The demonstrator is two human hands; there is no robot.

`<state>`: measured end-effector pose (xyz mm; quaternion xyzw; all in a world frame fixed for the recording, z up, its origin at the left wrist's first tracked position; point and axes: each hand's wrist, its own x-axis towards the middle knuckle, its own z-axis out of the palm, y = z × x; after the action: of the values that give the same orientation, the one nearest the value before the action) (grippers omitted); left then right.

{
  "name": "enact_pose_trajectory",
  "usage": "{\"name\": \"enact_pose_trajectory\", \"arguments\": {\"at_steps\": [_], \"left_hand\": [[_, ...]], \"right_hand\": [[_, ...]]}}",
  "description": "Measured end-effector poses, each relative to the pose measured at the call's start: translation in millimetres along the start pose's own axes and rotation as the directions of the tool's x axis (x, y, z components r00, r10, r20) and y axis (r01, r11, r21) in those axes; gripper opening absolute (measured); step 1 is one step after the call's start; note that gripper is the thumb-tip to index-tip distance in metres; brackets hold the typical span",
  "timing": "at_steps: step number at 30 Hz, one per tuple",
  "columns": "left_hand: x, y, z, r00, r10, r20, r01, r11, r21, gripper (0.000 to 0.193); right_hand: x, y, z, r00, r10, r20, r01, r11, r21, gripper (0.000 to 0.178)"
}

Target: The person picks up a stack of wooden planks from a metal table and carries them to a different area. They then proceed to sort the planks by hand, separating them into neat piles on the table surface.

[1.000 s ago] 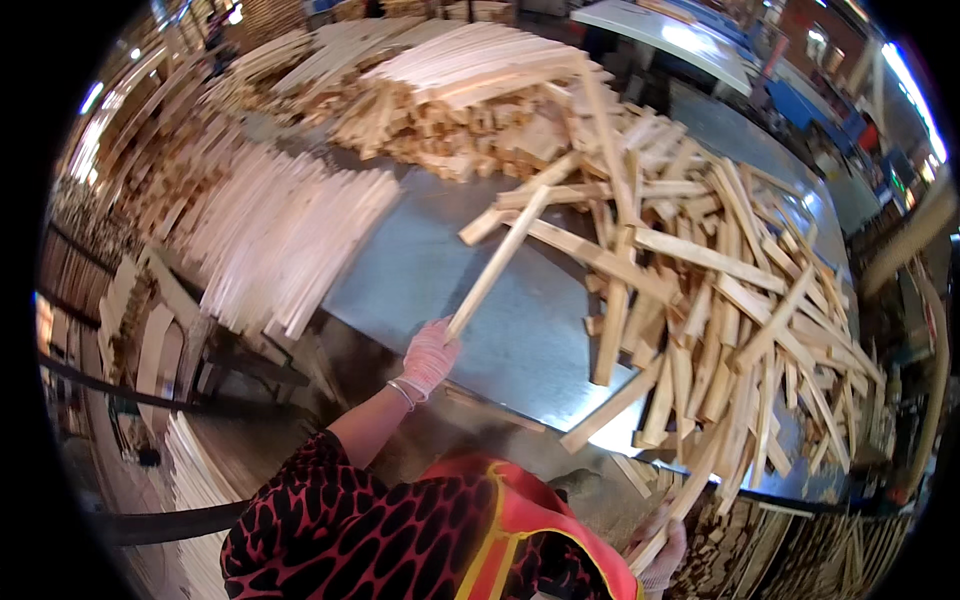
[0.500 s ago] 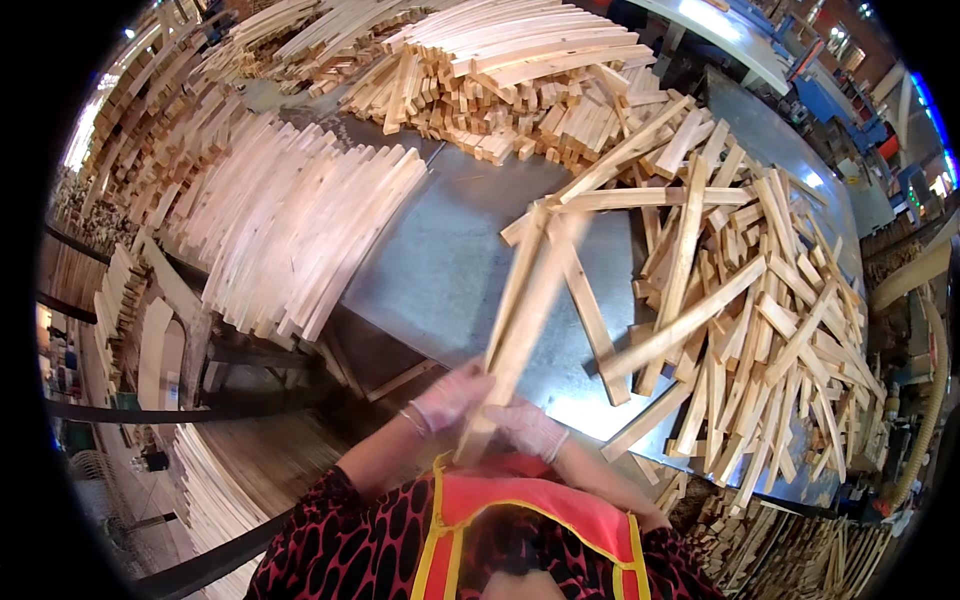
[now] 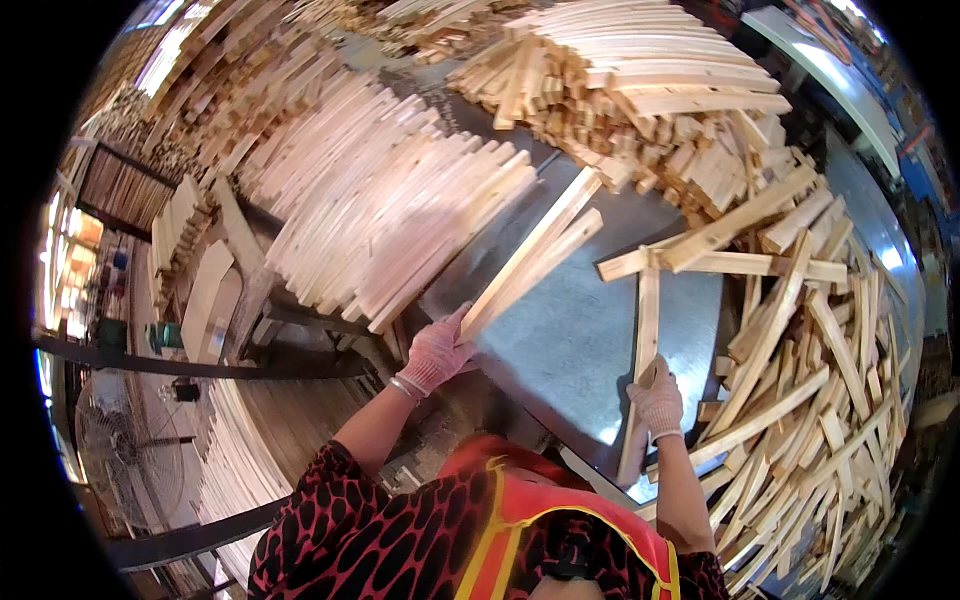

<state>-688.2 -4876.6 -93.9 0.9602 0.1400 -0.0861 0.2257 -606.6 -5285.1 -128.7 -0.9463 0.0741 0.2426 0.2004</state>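
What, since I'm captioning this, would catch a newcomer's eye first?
A tangled heap of pale wooden sticks sprawls at right on the grey metal table. At left, pale wooden slats lie neatly side by side. Between them, the pinkish-gloved left hand grips pale wooden strips.

on my left i saw bright windows [image 3: 76, 264] and a round wire fan [image 3: 124, 440]; far to my right, a pale table [image 3: 835, 82] shone.

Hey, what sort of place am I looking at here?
Probably a woodworking shop or timber mill: there's a row of pale slats laid side by side, a jumbled heap of loose pieces on a metal tabletop, and a gloved left hand holding wooden strips.
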Motion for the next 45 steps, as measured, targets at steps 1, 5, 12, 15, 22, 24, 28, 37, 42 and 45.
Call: {"name": "enact_pose_trajectory", "arguments": {"at_steps": [1,5,12,15,22,24,28,37,42,45], "left_hand": [[7,-9,-2,0.998,0.005,-0.068,0.005,0.99,0.143,0.074],[42,-48,-22,0.985,-0.053,-0.165,0.115,0.912,0.394,0.078],[81,-74,0,0.951,0.301,-0.067,-0.28,0.933,0.225,0.084],[43,12,-19,0.871,0.386,0.305,-0.369,0.922,-0.115,0.082],[81,-4,-32,0.961,0.147,0.234,-0.209,0.942,0.263,0.047],[101,-32,-41,0.951,0.304,0.063,-0.295,0.82,0.49,0.066],[126,-47,-40,0.939,0.333,-0.089,-0.234,0.805,0.546,0.075],[149,27,-13,0.961,0.277,-0.022,-0.213,0.784,0.583,0.082],[114,96,62,0.82,0.549,0.163,-0.493,0.821,-0.287,0.083],[98,156,41,0.762,0.476,0.439,-0.191,0.813,-0.55,0.078]], "right_hand": [[-4,-1,16,0.991,-0.121,-0.049,0.128,0.974,0.189,0.078],[-30,-59,67,0.966,-0.15,0.213,-0.177,0.223,0.959,0.05],[-61,-164,141,0.937,-0.221,0.27,-0.309,-0.162,0.937,0.04],[-62,-174,222,0.936,-0.302,0.182,-0.151,0.123,0.981,0.048],[-33,-144,192,0.914,-0.386,-0.124,0.366,0.654,0.662,0.048],[-19,-96,174,0.941,-0.213,-0.264,0.339,0.626,0.703,0.042],[-35,-67,24,0.73,0.412,-0.545,0.244,0.588,0.771,0.038],[34,55,-86,0.747,0.447,-0.492,0.367,0.341,0.866,0.07],[12,-67,-5,0.873,0.274,-0.403,0.356,0.206,0.912,0.058],[-6,-112,6,0.969,-0.242,-0.042,0.06,0.066,0.996,0.061]]}}
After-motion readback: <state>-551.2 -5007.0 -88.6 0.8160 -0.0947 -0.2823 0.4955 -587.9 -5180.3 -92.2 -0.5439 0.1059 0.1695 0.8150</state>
